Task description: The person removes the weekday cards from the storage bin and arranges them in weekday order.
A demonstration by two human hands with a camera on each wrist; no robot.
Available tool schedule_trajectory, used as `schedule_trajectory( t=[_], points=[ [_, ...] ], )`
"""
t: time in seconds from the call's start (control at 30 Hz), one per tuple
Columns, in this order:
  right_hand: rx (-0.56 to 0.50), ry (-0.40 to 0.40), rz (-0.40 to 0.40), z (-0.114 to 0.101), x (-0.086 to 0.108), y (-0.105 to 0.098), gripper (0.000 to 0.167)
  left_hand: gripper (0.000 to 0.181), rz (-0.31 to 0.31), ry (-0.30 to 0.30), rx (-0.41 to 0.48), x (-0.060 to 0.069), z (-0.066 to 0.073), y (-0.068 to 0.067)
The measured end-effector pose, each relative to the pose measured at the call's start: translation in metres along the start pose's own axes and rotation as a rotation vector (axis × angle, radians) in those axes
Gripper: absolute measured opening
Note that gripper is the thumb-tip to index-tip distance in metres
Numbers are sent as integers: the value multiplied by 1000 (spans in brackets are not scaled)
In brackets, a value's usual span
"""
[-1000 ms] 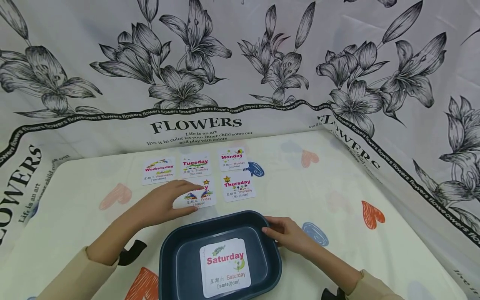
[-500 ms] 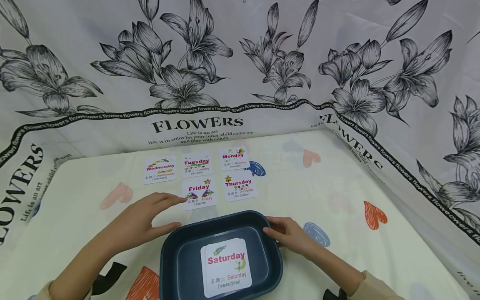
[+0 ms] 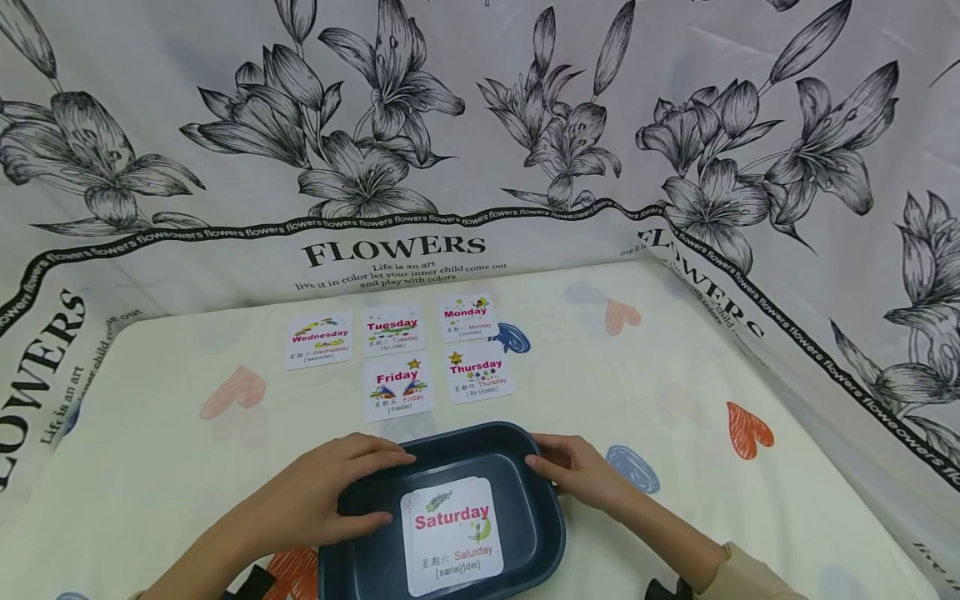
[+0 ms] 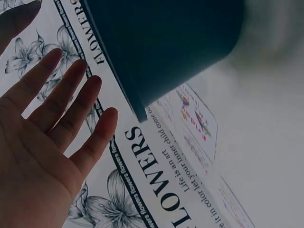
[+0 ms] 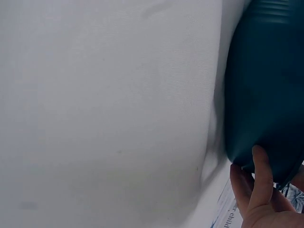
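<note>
A dark blue rectangular tray (image 3: 544,546) sits at the front of the table. Inside it lies a small stack of cards with the Saturday card (image 3: 453,537) on top. My left hand (image 3: 322,492) is over the tray's left side, fingers and thumb spread and holding nothing. In the left wrist view its fingers (image 4: 78,109) appear apart from the tray wall. My right hand (image 3: 581,471) grips the tray's right rim, thumb over the edge and fingers against the outer wall. Nearest beyond the tray is the Friday card (image 3: 398,387), face up.
Beside Friday lies the Thursday card (image 3: 481,375). Behind them are the Wednesday card (image 3: 319,340), Tuesday card (image 3: 393,331) and Monday card (image 3: 468,317) in a row. A flower-printed cloth (image 3: 540,242) hangs behind and right of the heart-patterned tablecloth (image 3: 600,367).
My left hand has drawn back from the Friday card, toward me, and over the tray's left side, uncovering that card. My right hand keeps its grip on the tray, which stays put.
</note>
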State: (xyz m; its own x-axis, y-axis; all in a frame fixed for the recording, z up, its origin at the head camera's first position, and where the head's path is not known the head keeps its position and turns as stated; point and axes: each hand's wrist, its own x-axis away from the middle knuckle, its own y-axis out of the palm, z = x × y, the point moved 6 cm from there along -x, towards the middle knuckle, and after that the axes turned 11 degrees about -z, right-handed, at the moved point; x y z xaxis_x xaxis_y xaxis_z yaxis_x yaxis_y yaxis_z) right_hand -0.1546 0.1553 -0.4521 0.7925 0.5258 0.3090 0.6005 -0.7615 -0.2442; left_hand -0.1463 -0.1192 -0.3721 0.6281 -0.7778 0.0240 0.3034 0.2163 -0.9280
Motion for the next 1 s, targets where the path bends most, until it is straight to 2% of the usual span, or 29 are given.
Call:
schedule_trajectory(
  t=[0.27,0.43,0.57,0.7,0.8,1.0],
  points=[
    [5,5,11,0,0,0,47,55,-50,12,42,-10,8,18],
    [6,-19,7,-2,0,0,47,62,-95,-5,14,-15,11,34],
    [13,-32,8,-3,0,-1,47,63,-129,5,-21,-21,15,45],
    [12,-18,8,-1,-1,0,46,62,-209,18,-28,-28,20,57],
    [13,-16,5,1,-1,0,45,65,-265,1,-25,-34,22,65],
    [14,-25,-2,1,-1,0,44,74,-313,-40,-51,-40,24,78]
  ],
)
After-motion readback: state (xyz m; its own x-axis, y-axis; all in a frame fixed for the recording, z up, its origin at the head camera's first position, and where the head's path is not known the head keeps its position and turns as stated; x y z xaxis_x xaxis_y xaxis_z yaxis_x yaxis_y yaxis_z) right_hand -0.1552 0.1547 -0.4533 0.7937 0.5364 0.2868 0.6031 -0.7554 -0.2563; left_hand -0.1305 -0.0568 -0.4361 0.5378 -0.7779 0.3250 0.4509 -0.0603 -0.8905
